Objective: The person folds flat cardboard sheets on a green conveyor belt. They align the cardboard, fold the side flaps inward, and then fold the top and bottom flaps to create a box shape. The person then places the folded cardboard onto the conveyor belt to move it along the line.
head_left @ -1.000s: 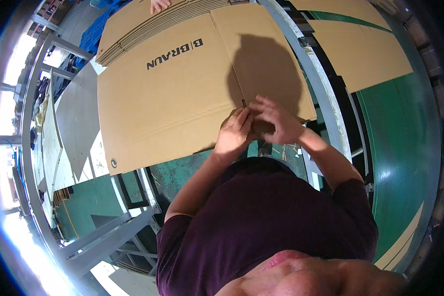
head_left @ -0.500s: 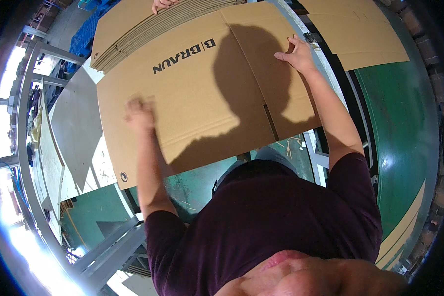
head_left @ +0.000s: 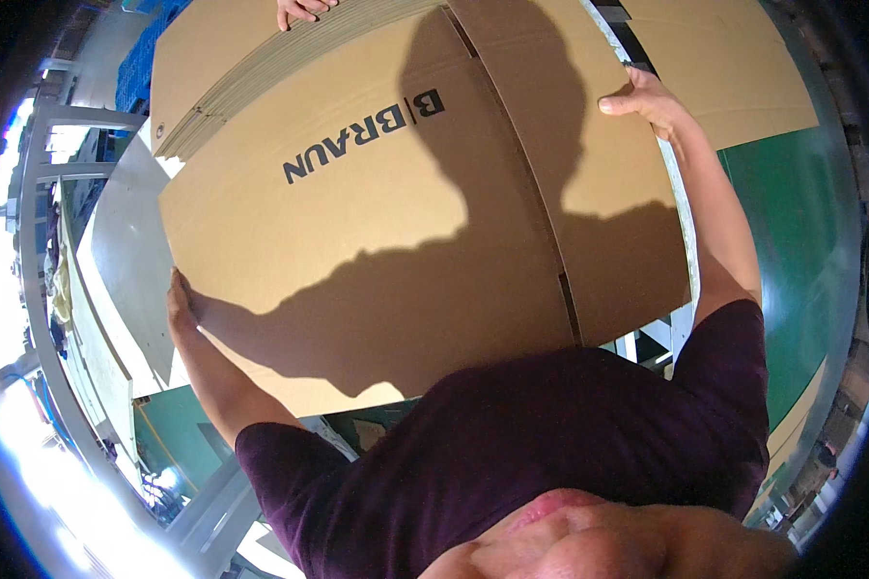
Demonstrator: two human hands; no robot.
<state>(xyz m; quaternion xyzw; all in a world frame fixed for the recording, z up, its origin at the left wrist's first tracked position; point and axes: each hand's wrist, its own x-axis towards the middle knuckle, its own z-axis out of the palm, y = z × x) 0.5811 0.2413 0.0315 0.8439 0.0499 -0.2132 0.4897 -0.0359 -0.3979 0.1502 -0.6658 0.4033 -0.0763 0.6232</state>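
A large flattened cardboard box (head_left: 357, 251), brown with dark lettering, lies spread out in front of me, with my shadow across it. My left hand (head_left: 181, 301) grips its left edge, fingers partly hidden. At the far right edge my right hand (head_left: 649, 101) holds the same box, thumb on the upper face and the other fingers over the side. A long slot and crease line divide off the right-hand panel. The near edge comes close to my body.
Beyond the box leans a stack of flattened cartons (head_left: 232, 96), with another person's hand (head_left: 304, 10) on its top. More flat cardboard (head_left: 724, 68) lies at the far right above a green surface (head_left: 782, 212). A white board (head_left: 135, 251) and metal frame (head_left: 87, 116) stand left.
My left hand has moved from blurred motion over the box to its left edge. The box has come nearer to my body, and my right hand has shifted right along with its edge.
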